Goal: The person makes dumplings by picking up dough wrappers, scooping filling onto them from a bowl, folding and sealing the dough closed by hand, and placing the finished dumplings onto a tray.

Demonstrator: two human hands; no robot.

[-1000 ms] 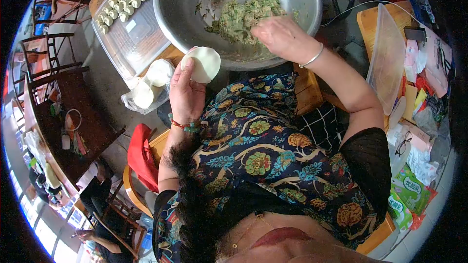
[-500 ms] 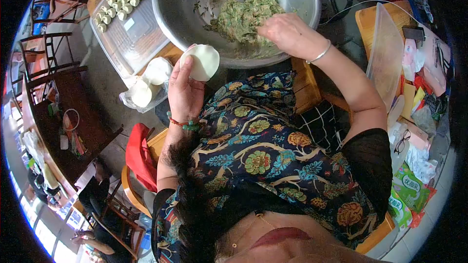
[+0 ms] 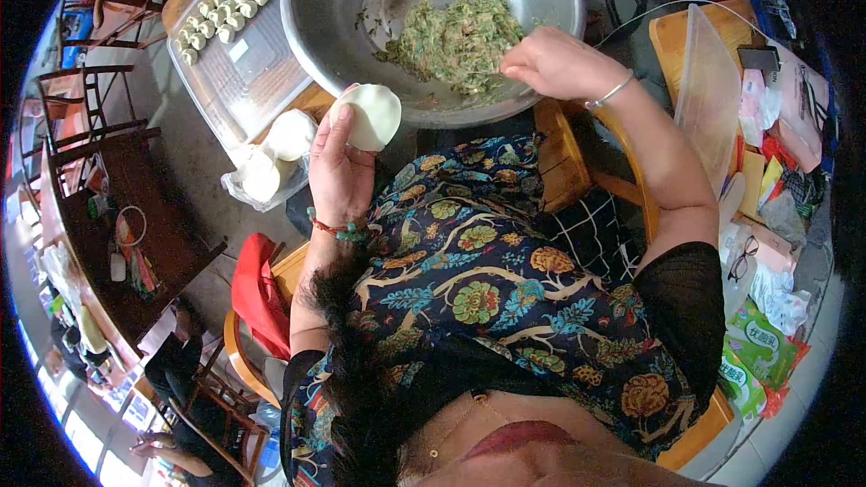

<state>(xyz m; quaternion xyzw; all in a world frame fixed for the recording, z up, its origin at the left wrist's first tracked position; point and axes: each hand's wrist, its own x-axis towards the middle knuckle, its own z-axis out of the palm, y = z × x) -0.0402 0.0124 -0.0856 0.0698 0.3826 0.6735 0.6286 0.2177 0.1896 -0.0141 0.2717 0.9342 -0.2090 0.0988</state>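
Observation:
A round pale dough wrapper [image 3: 377,118] rests in my left hand [image 3: 341,162], with the thumb on its edge. Over the right side of the large metal bowl [image 3: 433,114] is my right hand [image 3: 561,63], its fingers pressed together; what they hold, if anything, is too small to make out. Green chopped filling [image 3: 456,36] lies in the bowl, to the left of my right fingertips. Left of the bowl, a clear plastic tray [image 3: 257,90] carries several small folded dumplings [image 3: 225,33]. Two stacks of round wrappers [image 3: 290,134] sit in a plastic bag near my left hand.
A red cloth [image 3: 260,293] hangs by a wooden chair on the left. Beyond it stand a dark table [image 3: 158,207] and chairs, with another person's hand [image 3: 153,444] at lower left. On the right are a clear lid [image 3: 708,95], glasses [image 3: 744,258] and green packages [image 3: 758,343].
My right hand has moved right, away from the filling toward the bowl's right rim. My left hand still holds the wrapper and has shifted only slightly.

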